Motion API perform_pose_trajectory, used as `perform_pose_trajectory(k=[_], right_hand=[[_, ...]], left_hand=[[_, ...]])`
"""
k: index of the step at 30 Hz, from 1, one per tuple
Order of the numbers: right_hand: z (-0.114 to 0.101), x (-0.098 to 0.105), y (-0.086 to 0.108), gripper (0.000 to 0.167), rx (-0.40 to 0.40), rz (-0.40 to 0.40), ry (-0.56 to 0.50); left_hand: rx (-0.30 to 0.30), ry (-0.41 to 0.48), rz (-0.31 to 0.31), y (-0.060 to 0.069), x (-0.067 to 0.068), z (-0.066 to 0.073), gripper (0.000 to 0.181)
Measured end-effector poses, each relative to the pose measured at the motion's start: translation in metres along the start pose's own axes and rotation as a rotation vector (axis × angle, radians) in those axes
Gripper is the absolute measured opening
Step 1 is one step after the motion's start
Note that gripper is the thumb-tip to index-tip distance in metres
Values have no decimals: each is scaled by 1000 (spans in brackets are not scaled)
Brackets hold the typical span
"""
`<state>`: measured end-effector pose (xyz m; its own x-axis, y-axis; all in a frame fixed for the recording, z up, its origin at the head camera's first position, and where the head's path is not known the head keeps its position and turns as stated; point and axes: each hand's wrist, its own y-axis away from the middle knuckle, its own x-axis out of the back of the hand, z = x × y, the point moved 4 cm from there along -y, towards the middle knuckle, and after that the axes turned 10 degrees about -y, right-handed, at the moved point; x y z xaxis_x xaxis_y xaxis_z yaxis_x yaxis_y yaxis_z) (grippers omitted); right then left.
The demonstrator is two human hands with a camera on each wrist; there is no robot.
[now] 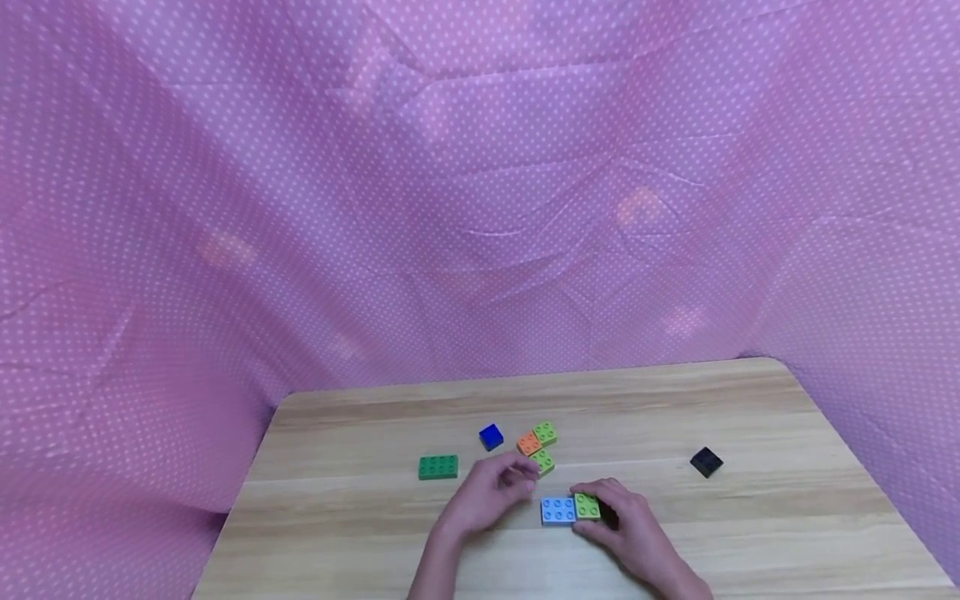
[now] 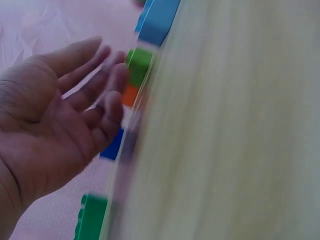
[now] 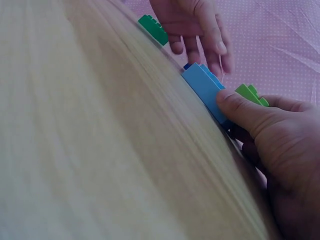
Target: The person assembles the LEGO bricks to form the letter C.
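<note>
My right hand [image 1: 626, 529] pinches a small lime-green building block [image 1: 587, 506] between thumb and fingers. Right against its left side lies a light blue building block [image 1: 558, 511]; in the right wrist view the thumb reaches the near end of the blue block [image 3: 202, 87]. To the left, my left hand [image 1: 491, 493] hovers with fingers loosely bent and holds nothing, its palm bare in the left wrist view. Its fingertips are close to another lime-green block [image 1: 542, 462] and partly cover it. An orange block [image 1: 528, 443] and a further lime-green block [image 1: 545, 432] adjoin it.
Farther left on the wooden table [image 1: 337, 517] lie a green block [image 1: 438, 467] and a dark blue block [image 1: 491, 437]. A black block [image 1: 707, 462] sits by itself on the right. Pink dotted cloth [image 1: 480, 208] hangs around the table's back and sides.
</note>
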<state>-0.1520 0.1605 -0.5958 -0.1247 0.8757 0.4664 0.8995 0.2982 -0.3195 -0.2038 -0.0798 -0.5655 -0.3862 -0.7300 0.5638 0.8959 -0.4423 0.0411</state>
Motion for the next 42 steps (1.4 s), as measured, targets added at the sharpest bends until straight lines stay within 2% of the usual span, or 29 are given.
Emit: perform_pose_trajectory(k=[4,6,9,13,15,18,21,25,29,33,36,39,42], right_hand=[[1,1,-1,45,-34,-3,-2],[1,2,-2,45,-44,-6,-12],[1,1,-2,45,-49,-16,-31],[2,1,-2,45,-67,-26,-45],[3,1,-2,45,-74,-29,-45],[4,2,-3,45,-76,-27,-42],[3,1,-4,45,-66,-26,-43],[3,0,-4,44,-74,-28,-45],[4,-1,-3,45,-105,-34,-61],[5,-1,-3,45,-132,-39,-72],[4,-1,-4,45,-135,-38,-70],[4,-1,-4,45,-128,-34,-64],[3,-1,-3,46,-104,-26,-54]], left_hand=[[0,-40,215,-6,23,-8,23],[9,-41,298,-10,29,-11,27],[33,-47,367,-14,34,-13,36],[119,-63,392,-17,34,-19,47],[166,-83,390,-18,33,-20,50],[200,-142,376,-21,30,-22,50],[203,-184,366,-23,27,-21,43],[196,-197,356,-23,27,-21,35],[190,-199,301,-17,27,-20,34],[150,-166,245,-5,29,-12,34],[81,-104,203,7,27,-3,34],[35,-30,136,18,19,4,34],[19,13,65,24,7,8,33]])
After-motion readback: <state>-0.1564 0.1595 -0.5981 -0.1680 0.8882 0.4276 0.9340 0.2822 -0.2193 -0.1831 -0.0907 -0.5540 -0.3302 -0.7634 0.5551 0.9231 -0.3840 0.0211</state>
